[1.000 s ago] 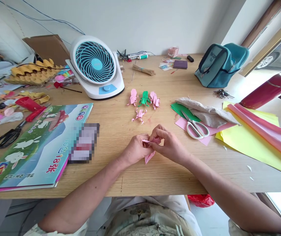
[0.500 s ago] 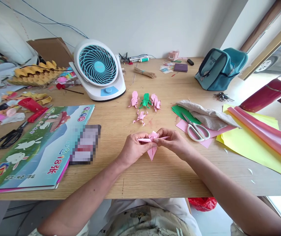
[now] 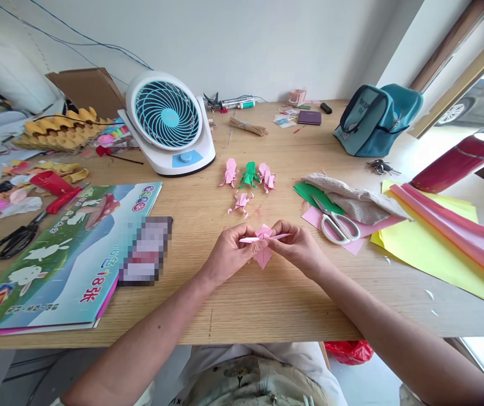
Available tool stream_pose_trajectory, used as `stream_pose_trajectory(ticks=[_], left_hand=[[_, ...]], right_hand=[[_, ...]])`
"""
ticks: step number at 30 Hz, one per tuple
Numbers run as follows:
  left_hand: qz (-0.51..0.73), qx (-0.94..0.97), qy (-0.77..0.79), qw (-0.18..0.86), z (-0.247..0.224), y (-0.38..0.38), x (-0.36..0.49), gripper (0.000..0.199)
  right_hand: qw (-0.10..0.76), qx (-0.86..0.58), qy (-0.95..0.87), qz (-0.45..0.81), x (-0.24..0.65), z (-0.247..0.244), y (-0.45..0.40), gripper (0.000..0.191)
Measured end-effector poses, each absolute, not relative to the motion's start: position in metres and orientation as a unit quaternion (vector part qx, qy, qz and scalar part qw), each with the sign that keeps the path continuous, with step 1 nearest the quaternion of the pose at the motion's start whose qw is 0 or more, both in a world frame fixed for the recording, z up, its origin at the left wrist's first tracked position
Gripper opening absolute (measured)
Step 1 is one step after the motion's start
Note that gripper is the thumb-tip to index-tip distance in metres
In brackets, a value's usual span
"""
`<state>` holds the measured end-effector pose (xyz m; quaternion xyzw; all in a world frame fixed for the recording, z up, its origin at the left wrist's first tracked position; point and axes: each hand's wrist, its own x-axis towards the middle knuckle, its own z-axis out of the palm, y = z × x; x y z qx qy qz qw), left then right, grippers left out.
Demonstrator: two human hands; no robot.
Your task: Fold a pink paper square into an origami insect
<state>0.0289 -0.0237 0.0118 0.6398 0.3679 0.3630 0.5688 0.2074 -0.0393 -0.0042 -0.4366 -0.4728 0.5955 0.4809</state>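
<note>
A pink folded paper piece (image 3: 263, 258) with pointed flaps is held between both hands, above the table's front part. My left hand (image 3: 234, 251) pinches it from the left, thumb across its middle. From the right, my right hand (image 3: 296, 248) grips the same paper with thumb and fingers closed. Parts of the folds are hidden behind the fingers. Just beyond the hands lies a small pink origami figure (image 3: 241, 203) with thin legs. Behind it, a green origami figure (image 3: 250, 174) sits between two pink ones, the left pink figure (image 3: 229, 172) and the right pink figure (image 3: 266, 177).
White-handled scissors (image 3: 340, 228), a grey cloth (image 3: 352, 197) and yellow paper sheets (image 3: 428, 254) lie at right. A paper pad (image 3: 68, 254) and black-handled scissors (image 3: 11, 243) are at left. Behind stand a fan (image 3: 168, 121), a teal bag (image 3: 373, 121) and a red bottle (image 3: 457, 163).
The lower point of the pink paper appears shorter and tilted up slightly. Both hands keep their pinch in nearly the same place. The camera view has shifted slightly.
</note>
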Motion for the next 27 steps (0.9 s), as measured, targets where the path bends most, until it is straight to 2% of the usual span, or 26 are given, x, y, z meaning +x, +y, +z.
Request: stream_pose_trajectory(ticks=[6,14,21,27], left_hand=[[0.367,0.633,0.364,0.576,0.008,-0.021,0.028,0.036],[0.327,0.553,0.361,0.676,0.007,-0.019,0.023,0.039],[0.338,0.566,0.344,0.669,0.008,-0.019,0.024,0.036],[0.357,0.597,0.336,0.636,0.008,-0.02,0.025,0.038]], right_hand=[[0.48,-0.446,-0.47,0.591,0.207,-0.004,-0.04,0.044],[0.471,-0.423,-0.478,0.608,0.209,0.004,-0.043,0.041],[0.482,-0.4,-0.463,0.627,0.207,0.006,-0.045,0.041],[0.491,-0.423,-0.481,0.59,0.204,0.001,-0.045,0.045]])
